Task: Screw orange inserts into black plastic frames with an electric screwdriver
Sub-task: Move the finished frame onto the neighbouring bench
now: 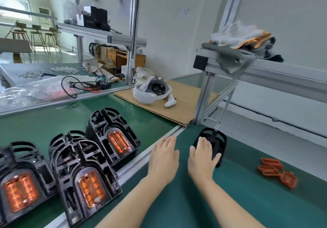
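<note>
A black plastic frame [219, 142] lies on the dark green mat, partly hidden under my right hand [201, 158], whose straight fingers rest flat on it. My left hand [163, 158] lies flat and empty on the mat beside the aluminium rail. Three loose orange inserts [276, 171] sit on the mat to the right. Stacks of black frames fitted with orange inserts [92, 180] stand at the left on the green belt. A thin metal rod [224, 111] hangs down from the upper rail and ends just above the frame; I cannot tell whether it belongs to the screwdriver.
A white headset with a controller [152, 91] lies on a cardboard sheet [180, 111] at the back. An aluminium post [203, 100] stands behind the frame. Gloves and grey cloth [244, 43] sit on the upper rail. Cables and plastic bags [53, 89] lie far left.
</note>
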### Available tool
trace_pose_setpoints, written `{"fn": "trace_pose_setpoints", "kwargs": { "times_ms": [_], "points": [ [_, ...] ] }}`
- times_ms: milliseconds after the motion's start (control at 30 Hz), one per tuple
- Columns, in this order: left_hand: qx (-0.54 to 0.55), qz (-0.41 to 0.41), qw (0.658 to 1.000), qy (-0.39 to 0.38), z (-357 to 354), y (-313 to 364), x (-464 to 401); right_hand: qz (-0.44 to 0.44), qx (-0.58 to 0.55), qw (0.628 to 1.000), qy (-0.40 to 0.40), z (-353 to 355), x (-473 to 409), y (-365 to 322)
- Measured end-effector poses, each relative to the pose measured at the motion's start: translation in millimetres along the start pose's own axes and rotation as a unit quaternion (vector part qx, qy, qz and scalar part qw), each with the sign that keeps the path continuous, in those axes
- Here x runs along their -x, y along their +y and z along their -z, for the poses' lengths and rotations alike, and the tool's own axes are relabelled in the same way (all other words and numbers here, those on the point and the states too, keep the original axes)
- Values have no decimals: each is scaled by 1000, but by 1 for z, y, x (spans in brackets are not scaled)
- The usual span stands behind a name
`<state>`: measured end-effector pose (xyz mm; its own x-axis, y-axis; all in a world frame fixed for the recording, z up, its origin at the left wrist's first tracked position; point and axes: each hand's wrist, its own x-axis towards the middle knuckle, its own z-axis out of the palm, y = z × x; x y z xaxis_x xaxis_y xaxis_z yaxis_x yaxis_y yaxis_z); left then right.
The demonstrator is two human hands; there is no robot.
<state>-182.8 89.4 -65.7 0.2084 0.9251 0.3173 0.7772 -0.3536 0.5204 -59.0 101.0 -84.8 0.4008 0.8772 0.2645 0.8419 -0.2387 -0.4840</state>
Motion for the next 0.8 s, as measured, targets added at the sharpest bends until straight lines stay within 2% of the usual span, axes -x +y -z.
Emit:
{"fn": "trace_pose_setpoints", "kwargs": {
  "times_ms": [133, 333, 533, 800],
  "points": [
    [148, 58, 983, -94, -26, 25, -18, -33, 41, 999, 2, 18, -5, 34],
    [279, 110, 942, -150, -54, 46, -46, -65, 52, 995, -54, 32, -14, 65],
    [290, 142, 932, -164, -70, 55, -66, -43, -82, 989, -118, 40, -20, 71],
    [248, 119, 956, -100, -83, 60, -39, -34, -103, 991, -84, 47, -6, 97]
  ]
}}
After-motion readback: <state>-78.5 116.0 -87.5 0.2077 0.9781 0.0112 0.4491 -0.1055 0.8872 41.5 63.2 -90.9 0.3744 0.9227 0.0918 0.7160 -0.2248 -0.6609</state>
